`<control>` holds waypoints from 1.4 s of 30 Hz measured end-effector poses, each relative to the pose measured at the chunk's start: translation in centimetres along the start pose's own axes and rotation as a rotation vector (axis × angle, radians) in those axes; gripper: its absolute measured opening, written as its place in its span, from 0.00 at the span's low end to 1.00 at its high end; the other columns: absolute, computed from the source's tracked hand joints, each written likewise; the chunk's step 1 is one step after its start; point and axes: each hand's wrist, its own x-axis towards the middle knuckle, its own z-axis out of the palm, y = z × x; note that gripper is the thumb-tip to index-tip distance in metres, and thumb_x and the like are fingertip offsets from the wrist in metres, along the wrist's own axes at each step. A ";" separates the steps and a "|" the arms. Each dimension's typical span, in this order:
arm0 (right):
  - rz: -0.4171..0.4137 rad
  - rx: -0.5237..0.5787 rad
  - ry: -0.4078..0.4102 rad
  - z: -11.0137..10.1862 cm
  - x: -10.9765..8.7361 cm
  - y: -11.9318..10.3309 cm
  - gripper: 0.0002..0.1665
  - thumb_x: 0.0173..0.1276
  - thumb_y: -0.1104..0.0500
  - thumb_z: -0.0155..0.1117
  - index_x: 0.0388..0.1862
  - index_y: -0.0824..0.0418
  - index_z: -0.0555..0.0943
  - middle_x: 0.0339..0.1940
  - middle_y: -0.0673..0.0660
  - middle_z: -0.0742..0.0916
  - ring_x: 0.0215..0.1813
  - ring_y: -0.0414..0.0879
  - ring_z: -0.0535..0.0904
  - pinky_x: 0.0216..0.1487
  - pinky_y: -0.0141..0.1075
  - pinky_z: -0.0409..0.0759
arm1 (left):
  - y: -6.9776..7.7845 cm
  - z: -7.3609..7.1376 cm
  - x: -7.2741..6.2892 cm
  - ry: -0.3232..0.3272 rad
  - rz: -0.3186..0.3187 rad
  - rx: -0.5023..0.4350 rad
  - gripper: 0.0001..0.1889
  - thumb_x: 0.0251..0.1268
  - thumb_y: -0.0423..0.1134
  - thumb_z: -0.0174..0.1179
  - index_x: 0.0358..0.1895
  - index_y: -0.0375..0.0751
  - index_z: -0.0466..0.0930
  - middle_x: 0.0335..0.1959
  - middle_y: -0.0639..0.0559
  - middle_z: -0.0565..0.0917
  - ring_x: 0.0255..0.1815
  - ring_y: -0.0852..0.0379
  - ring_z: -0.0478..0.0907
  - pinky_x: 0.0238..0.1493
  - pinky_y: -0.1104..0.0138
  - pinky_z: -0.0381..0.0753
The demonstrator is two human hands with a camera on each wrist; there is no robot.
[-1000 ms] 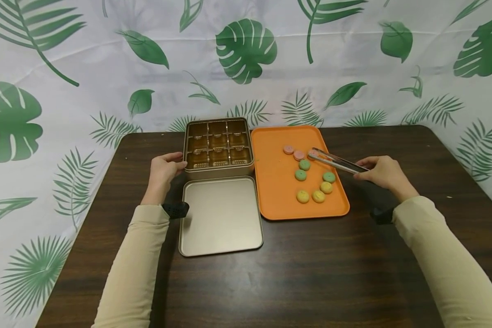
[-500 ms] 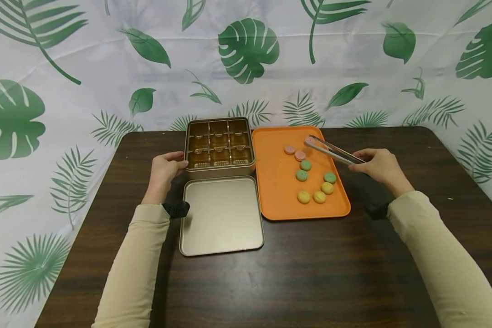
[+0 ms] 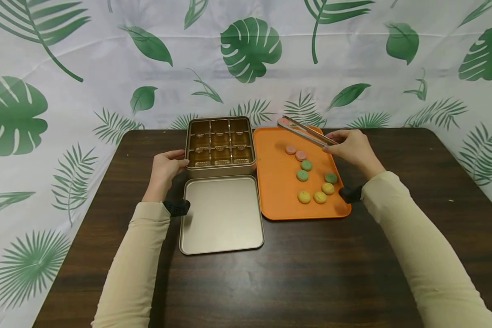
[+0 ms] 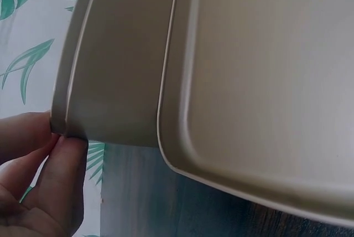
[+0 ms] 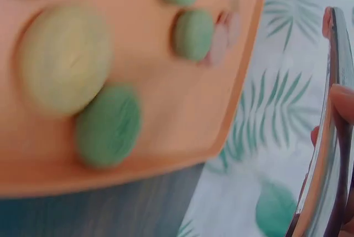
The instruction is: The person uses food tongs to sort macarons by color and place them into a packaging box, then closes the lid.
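no legible text, labels, brands, numbers or signs, upper left to lower right (all three views)

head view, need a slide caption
Tongs in the right hand hold a pink piece; the left hand grips a nine-compartment tin.

Left hand (image 4: 52, 190) at lower left, cut off by frame edge. Digits meet at the lower corner of a gold-toned metal tin (image 4: 119, 65), pinching its rim: one from the left, another from below. Tin's side wall is smooth, with a raised band along the rim; interior out of sight. To the right, a shallow metal lid (image 4: 265, 93), same tone, rounded corner, inner step following its raised edge. Lid edge runs alongside the wall; contact between the two unclear. Dark wood-grain tabletop (image 4: 149, 187) below both. White cloth (image 4: 38, 21) with green leaf print at left, partly behind the hand.
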 end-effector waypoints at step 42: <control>-0.069 0.068 0.019 8.0 2.9 -7.3 0.27 0.65 0.58 0.65 0.63 0.62 0.75 0.58 0.64 0.82 0.41 0.56 0.84 0.33 0.36 0.80 | -0.4 0.4 0.2 0.032 0.030 -0.005 0.22 0.67 0.28 0.53 0.65 0.34 0.71 0.63 0.36 0.74 0.60 0.46 0.74 0.65 0.60 0.76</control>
